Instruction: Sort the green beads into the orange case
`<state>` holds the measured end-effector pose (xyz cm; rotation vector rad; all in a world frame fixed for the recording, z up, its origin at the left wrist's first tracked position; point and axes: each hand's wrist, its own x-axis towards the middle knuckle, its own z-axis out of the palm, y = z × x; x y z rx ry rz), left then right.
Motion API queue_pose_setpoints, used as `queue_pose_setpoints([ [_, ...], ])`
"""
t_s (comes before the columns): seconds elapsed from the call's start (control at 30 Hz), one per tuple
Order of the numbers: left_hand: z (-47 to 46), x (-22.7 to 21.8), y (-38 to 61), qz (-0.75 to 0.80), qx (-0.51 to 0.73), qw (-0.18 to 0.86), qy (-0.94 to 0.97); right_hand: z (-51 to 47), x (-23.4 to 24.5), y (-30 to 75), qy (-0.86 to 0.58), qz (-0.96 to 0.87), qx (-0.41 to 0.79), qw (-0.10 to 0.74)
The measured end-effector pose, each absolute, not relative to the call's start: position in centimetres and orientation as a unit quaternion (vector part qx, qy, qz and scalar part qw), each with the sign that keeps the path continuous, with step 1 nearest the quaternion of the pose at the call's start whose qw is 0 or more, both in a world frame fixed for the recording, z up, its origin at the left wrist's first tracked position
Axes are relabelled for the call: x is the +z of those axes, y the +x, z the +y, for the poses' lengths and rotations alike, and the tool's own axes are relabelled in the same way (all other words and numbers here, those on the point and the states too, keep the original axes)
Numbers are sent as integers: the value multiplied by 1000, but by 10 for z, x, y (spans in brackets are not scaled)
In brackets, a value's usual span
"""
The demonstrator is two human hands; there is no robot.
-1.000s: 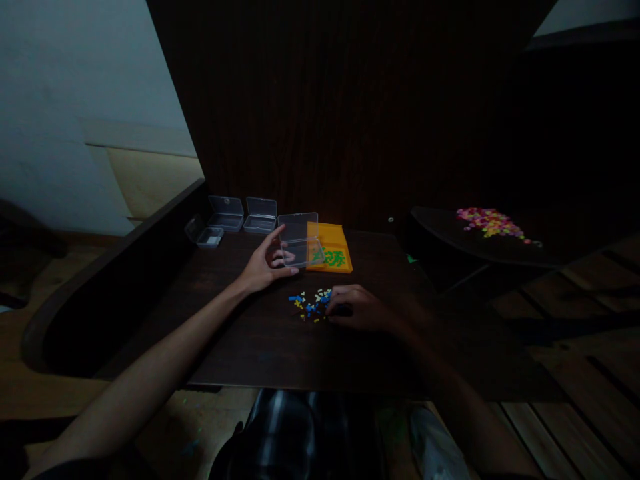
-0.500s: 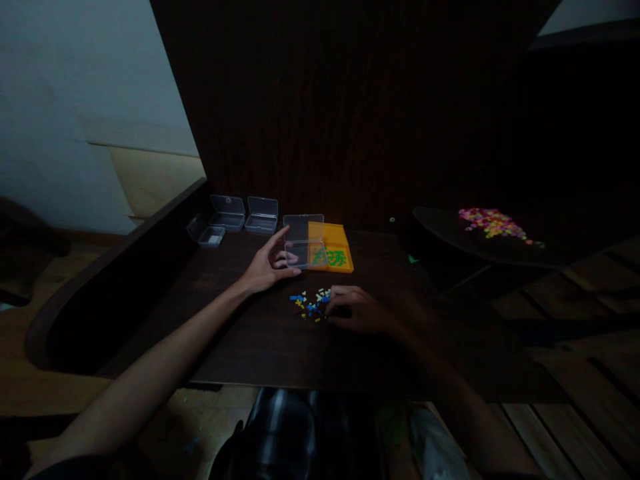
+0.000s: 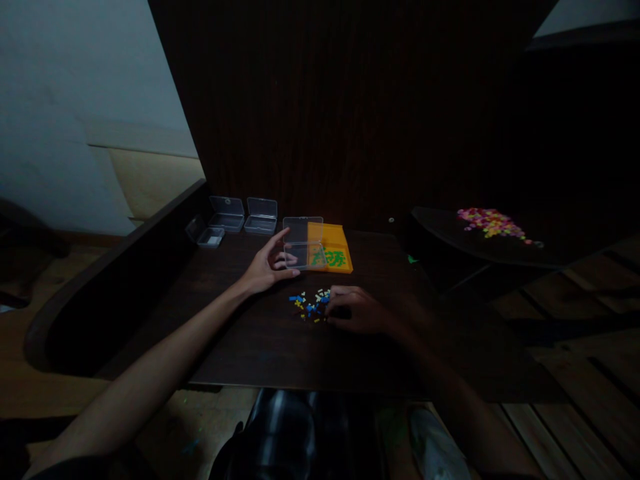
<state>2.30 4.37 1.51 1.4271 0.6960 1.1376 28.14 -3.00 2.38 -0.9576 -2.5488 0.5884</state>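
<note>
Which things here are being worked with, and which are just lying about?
Being worked with:
left hand, gripping the open clear box
right hand, fingers at the heap of small blue and yellow pieces

Lying about:
orange box with green pieces
three more clear boxes at the table's far left
pink and yellow heap on the side table

A clear plastic box (image 3: 303, 242) is standing open (lid raised) beside the orange tray; a small scatter of blue, yellow and white beads (image 3: 311, 304) is lying just before it.
</note>
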Motion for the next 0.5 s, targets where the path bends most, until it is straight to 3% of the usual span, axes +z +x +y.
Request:
queue_pose_setpoints([
  [0.5, 34, 17, 29, 255, 453, 581, 626, -29, 23, 271, -506, -754, 211, 362],
])
